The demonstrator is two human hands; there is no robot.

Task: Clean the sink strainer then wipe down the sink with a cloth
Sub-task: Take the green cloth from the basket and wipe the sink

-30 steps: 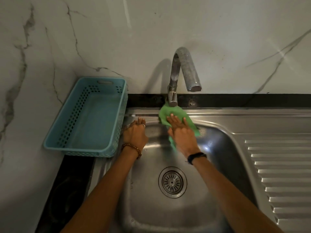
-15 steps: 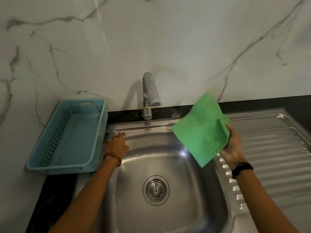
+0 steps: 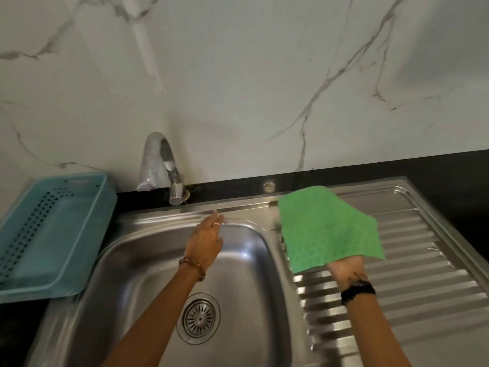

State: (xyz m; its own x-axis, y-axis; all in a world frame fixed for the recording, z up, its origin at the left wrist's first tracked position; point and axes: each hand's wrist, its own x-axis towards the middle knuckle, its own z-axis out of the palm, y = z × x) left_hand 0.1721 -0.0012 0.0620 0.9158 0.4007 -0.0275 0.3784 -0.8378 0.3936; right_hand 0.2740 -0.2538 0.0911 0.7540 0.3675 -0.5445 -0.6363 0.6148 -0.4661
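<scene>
Fingers hidden under cloth [image 3: 328, 229] (spread over right hand [image 3: 345, 268]).

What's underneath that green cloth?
The green cloth is spread over the ridged steel draining board beside the basin. The right hand holds its near edge; its fingers are hidden by the cloth, as is the metal there.

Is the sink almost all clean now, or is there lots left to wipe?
Looks partly done. The strainer sits in the drain with no bits showing, so that step seems finished. Right now the right hand holds the green cloth spread over the ridged draining board, while the left hand hovers open over the basin. The board apparently is yet to be wiped; whether the basin is fully clean I cannot tell.
</scene>
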